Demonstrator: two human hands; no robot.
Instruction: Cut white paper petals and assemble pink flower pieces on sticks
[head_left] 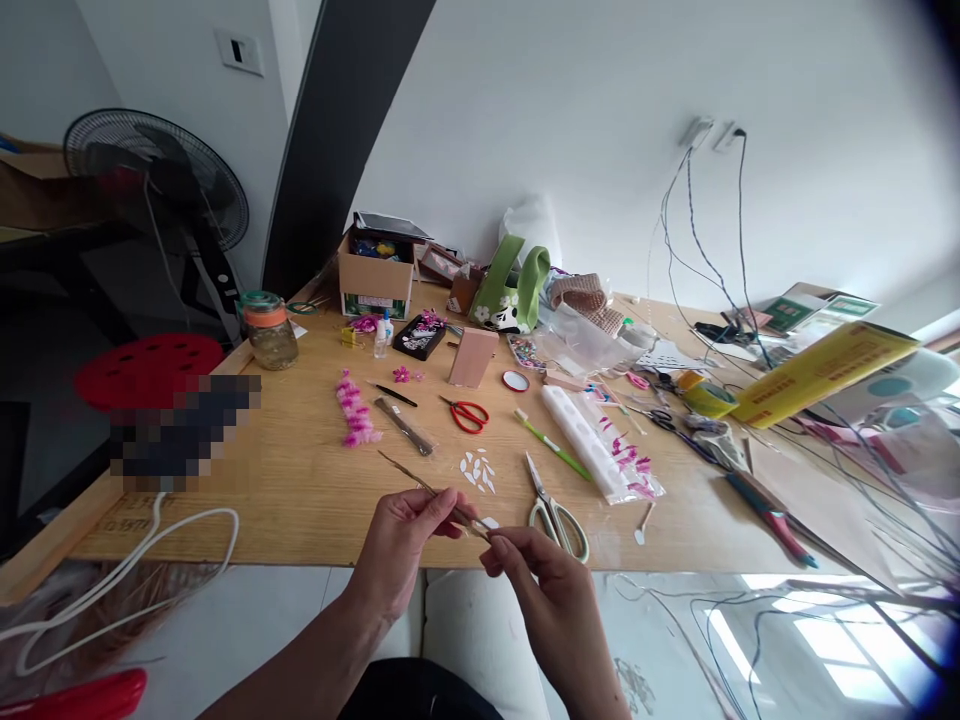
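Note:
Near the table's front edge, my left hand (409,540) pinches a thin brown wire-like stem (405,471) whose far end points up and left. My right hand (546,577) is closed at the stem's near end, thumb against fingers; the exact tip is hidden. Just beyond my hands lie several small white petal-shaped pieces (478,468). Scissors with pale handles (553,510) rest right behind my right hand. Farther back are red-handled pliers (466,415), a narrow packet of brown strands (403,425) and a fuzzy pink strip (355,410).
A green toothbrush (555,446) and a white roll (581,440) lie to the right. Behind stand a wooden block (472,358), a glue bottle (382,336), a glass jar (271,340) and a cardboard box (375,272). A white cable (187,518) hangs over the left edge.

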